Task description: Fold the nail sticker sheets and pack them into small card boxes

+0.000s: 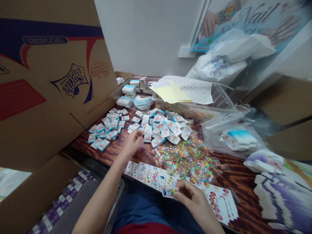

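My right hand (pixel 191 196) is low over the table's front edge, thumb and fingers pinched on a small clear candy packet (pixel 172 191). Under it runs a row of overlapping sticker sheets (pixel 156 177). My left hand (pixel 133 143) is further forward with its fingers curled together, beside a pile of small white-and-blue boxes (pixel 163 128). Slight blur hides whether anything is in those fingers. Between the box pile and the sheets spreads a heap of clear packets of coloured candies (pixel 187 154). More small boxes (pixel 103 130) lie in a group at the left.
A large carton (pixel 56 78) stands at the left. Clear plastic tubs (pixel 221 94) line the back, one with paper sheets (pixel 190 89) on top. Flat bundled cartons (pixel 240 138) and purple-and-white stacks (pixel 278 198) lie at the right. Below left, an open box holds purple packs (pixel 63 201).
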`<action>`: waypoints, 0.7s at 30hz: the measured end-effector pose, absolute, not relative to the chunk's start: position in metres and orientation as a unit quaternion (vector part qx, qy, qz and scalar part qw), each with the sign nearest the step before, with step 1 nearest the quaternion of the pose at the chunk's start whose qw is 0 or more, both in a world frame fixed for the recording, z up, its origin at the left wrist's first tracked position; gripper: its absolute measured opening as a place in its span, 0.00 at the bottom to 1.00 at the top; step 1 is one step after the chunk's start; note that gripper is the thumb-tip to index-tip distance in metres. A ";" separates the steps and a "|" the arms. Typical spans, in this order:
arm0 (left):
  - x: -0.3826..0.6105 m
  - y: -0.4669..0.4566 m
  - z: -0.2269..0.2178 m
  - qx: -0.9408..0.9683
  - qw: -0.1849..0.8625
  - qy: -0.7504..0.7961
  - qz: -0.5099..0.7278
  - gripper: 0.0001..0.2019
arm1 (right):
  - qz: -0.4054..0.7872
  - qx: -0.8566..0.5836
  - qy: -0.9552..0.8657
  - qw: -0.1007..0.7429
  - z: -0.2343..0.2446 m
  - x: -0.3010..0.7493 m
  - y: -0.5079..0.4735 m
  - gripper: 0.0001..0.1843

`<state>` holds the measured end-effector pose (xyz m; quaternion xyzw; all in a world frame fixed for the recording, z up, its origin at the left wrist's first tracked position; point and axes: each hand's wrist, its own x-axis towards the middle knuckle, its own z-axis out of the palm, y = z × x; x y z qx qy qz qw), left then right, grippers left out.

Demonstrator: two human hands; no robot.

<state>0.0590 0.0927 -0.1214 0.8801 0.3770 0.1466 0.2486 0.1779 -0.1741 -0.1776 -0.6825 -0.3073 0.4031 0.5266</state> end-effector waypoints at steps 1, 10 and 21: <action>0.067 0.112 -0.122 0.875 0.214 0.403 0.161 0.14 | 0.410 -0.683 -0.313 0.518 -0.181 0.178 -0.173 0.12; 0.090 0.179 -0.149 0.907 0.112 0.392 0.107 0.26 | 0.425 -0.701 -0.338 0.463 -0.193 0.183 -0.163 0.11; 0.038 0.137 -0.140 0.880 0.205 0.395 0.163 0.08 | 0.420 -0.705 -0.339 0.461 -0.188 0.181 -0.161 0.11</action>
